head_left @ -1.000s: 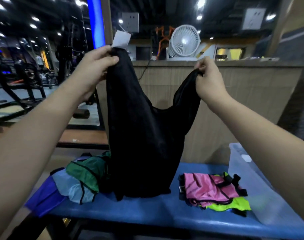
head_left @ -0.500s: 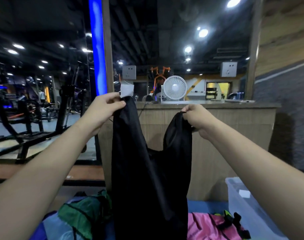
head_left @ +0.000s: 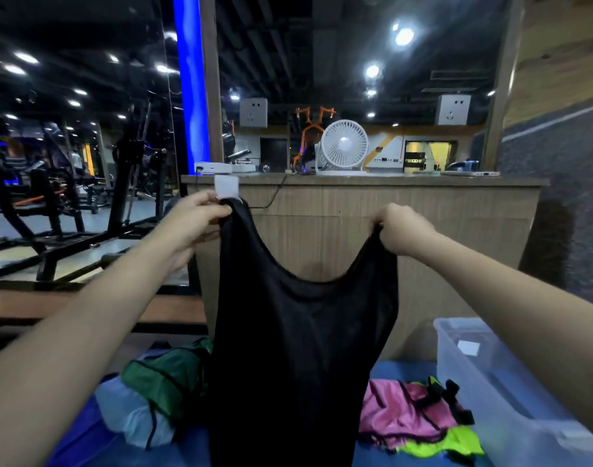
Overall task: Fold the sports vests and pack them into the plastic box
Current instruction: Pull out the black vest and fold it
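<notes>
While the black vest [head_left: 301,348] hangs in the air in front of a wooden counter [head_left: 440,230], the head view shows both hands holding it up by its shoulder straps. The left hand [head_left: 195,219] pinches the left strap, where a white tag [head_left: 226,186] stands up above the fingers; the right hand [head_left: 401,229] has its fingers curled round the right strap. The hands are well apart, so the neckline sags in a curve between them and the body of the vest hangs straight down to the blue bench [head_left: 403,369], hiding the middle of it.

On the bench at the near left lies a loose heap of unfolded vests [head_left: 153,396], green, pale blue and purple. Just right of the hanging vest sit folded vests [head_left: 419,416], pink over bright yellow-green with black trim. At the far right stands the clear plastic box [head_left: 490,372], open on top; I see no vests inside it, though its near end is cut off by the right arm. A white fan [head_left: 344,146] stands on the counter behind.

The step in hand looks like spreading the vest out before folding. The next move probably calls for lowering it flat onto the free stretch of bench between the piles, or bringing the straps together to halve it lengthwise, keeping the hem clear of the heap.
</notes>
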`<state>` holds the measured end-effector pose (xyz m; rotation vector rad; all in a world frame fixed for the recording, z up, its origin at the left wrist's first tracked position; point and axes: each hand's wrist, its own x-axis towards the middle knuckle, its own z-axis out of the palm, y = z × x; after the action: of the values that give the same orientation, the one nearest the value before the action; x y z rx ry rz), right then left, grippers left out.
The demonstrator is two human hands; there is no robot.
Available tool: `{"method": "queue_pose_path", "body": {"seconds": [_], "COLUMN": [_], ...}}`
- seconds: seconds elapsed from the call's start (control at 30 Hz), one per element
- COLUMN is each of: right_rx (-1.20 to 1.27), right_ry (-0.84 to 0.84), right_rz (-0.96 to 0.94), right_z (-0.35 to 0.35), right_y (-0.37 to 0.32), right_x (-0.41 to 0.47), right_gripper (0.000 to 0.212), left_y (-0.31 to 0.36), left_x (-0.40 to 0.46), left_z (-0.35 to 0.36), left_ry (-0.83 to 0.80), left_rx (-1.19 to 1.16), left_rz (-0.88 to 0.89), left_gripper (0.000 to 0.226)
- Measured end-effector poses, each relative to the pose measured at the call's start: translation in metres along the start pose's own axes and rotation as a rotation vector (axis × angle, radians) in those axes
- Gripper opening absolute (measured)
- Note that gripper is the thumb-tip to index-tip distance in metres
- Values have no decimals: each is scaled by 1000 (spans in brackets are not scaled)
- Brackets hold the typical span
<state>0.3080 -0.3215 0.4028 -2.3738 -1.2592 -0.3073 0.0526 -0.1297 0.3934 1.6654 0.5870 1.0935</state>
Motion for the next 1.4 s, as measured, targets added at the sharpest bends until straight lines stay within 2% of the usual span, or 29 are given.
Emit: {"method": "queue_pose_path", "body": {"seconds": [0.03,0.07,0.13,0.17,0.23,0.33,0.43,0.5,0.57,0.7,0.77,0.87,1.1,1.3,1.4], "right_rx": [-38,34,328,459,588,636,625,586,551,498,582,842,1119,1259,1386], "right_ry": [120,221,343,345,223,-7,-145,-196,-192,-82,-103,-190,-352,-339,-297], "right_rz": [2,-2,0,0,12,65,103,121,132,127,154,204,158,112,59], "right_z": [-9,-21,-46,-53,-49,-18,-8,-8,-8,-14,-16,-13,7,12,4], "right_y": [2,3,5,5,0,-2,3,7,7,-1,-7,-20,-56,-70,-74], "right_x": [2,5,13,16,12,0,-8,-9,-10,-11,-11,-11,-24,-31,-36], "right_gripper": [32,33,37,39,38,29,22,21,25,26,22,16,22,25,19], "left_y": [11,25,47,50,45,16,-5,-15,-17,-9,-5,1,9,16,20], "left_x": [0,-1,-2,-2,-4,-7,-9,-8,-11,-17,-19,-26,-45,-53,-52], "left_z": [-6,-11,-17,-17,-14,-9,-8,-12,-13,-4,4,19,68,94,93], "left_ry": [35,59,99,108,96,37,48,34,0,11,-27,-117,-256,-250,-242], "left_rx": [-21,-34,-17,5,57,123,273,393,431,441,371,232,242,327,383], "left_rz": [38,78,163,195,197,191,187,165,159,191,153,100,176,293,344], "left_gripper": [17,18,23,26,31,30,10,9,15,35,29,26,27,31,10]}}
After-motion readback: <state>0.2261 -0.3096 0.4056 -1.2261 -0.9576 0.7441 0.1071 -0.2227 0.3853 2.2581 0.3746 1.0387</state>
